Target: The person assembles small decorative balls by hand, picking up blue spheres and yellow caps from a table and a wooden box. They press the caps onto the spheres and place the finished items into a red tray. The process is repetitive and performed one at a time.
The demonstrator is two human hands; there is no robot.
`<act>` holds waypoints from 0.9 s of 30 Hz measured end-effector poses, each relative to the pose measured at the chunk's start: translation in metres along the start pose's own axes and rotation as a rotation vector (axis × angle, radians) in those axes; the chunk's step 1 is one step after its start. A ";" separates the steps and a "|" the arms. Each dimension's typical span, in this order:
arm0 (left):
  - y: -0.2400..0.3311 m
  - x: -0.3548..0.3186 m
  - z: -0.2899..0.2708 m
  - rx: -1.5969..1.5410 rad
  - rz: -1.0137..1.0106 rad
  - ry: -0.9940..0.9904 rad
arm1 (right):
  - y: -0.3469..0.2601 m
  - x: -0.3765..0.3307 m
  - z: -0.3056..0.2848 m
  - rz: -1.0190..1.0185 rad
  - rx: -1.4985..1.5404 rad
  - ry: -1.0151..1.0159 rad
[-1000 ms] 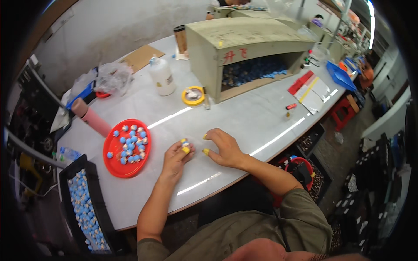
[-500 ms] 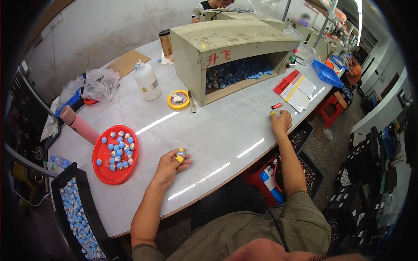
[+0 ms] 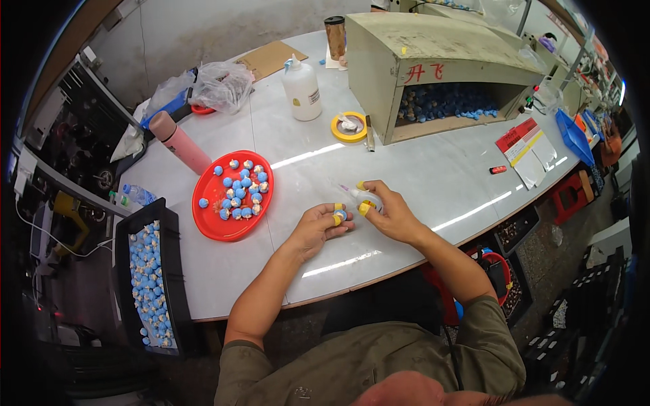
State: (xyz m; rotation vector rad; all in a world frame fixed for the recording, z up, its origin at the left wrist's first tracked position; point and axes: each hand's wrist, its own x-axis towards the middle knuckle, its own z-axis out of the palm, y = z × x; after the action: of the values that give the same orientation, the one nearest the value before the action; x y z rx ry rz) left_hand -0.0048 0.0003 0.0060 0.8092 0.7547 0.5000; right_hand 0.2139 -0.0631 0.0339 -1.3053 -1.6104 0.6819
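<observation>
My left hand (image 3: 313, 231) pinches a small blue ball (image 3: 340, 215) between taped fingertips, over the near part of the table. Close to its right, my right hand (image 3: 396, 215) is closed around a small translucent squeeze bottle (image 3: 370, 197). A thin purplish nozzle on the bottle points up and left, above the ball and apart from it. Yellow tape wraps fingertips on both hands. Left of my hands, a round red plate (image 3: 206, 227) carries several blue balls with pale, cream-coloured parts. What my right palm covers is hidden.
A black bin (image 3: 175, 260) full of similar balls stands at the left edge. Behind lie a pink flask (image 3: 181, 143), white bottle (image 3: 302, 93), yellow tape roll (image 3: 338, 130) and open-fronted box (image 3: 374, 71) of blue pieces. A red marker-like piece (image 3: 498, 170) and papers (image 3: 531, 157) lie right.
My right hand has come from the far right of the table to beside my left hand, bringing the squeeze bottle. The left hand still holds the ball. The view has turned left.
</observation>
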 end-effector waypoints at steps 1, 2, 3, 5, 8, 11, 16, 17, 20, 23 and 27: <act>0.000 0.001 -0.001 0.009 0.013 0.008 | -0.001 0.002 0.003 0.012 0.036 -0.014; 0.000 0.002 -0.001 0.017 0.008 0.006 | 0.001 0.003 0.005 -0.044 0.048 0.020; 0.001 0.001 0.000 0.026 0.002 0.004 | 0.002 0.003 0.006 -0.101 0.061 0.053; 0.003 0.001 0.002 0.047 0.008 0.003 | 0.009 0.001 0.010 -0.147 0.115 0.118; 0.002 0.001 0.005 0.075 0.027 -0.009 | 0.022 -0.008 0.017 -0.178 0.153 0.183; 0.000 0.001 0.001 0.105 0.022 -0.050 | 0.026 -0.013 0.017 -0.334 0.036 0.181; -0.001 0.001 0.000 0.188 0.024 -0.091 | 0.029 -0.012 0.017 -0.462 -0.051 0.172; -0.001 0.001 0.000 0.182 0.017 -0.085 | 0.029 -0.012 0.017 -0.461 -0.041 0.165; -0.001 0.002 0.000 0.162 0.002 -0.070 | 0.028 -0.011 0.018 -0.451 -0.020 0.141; 0.000 0.001 0.002 0.151 -0.002 -0.065 | 0.029 -0.011 0.019 -0.438 -0.027 0.124; -0.001 0.002 0.001 0.168 0.006 -0.081 | 0.025 -0.007 0.021 -0.479 -0.064 0.139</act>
State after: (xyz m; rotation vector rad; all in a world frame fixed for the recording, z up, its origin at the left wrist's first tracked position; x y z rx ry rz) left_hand -0.0028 0.0007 0.0052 0.9831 0.7257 0.4103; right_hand 0.2062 -0.0604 0.0017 -0.9324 -1.7508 0.2419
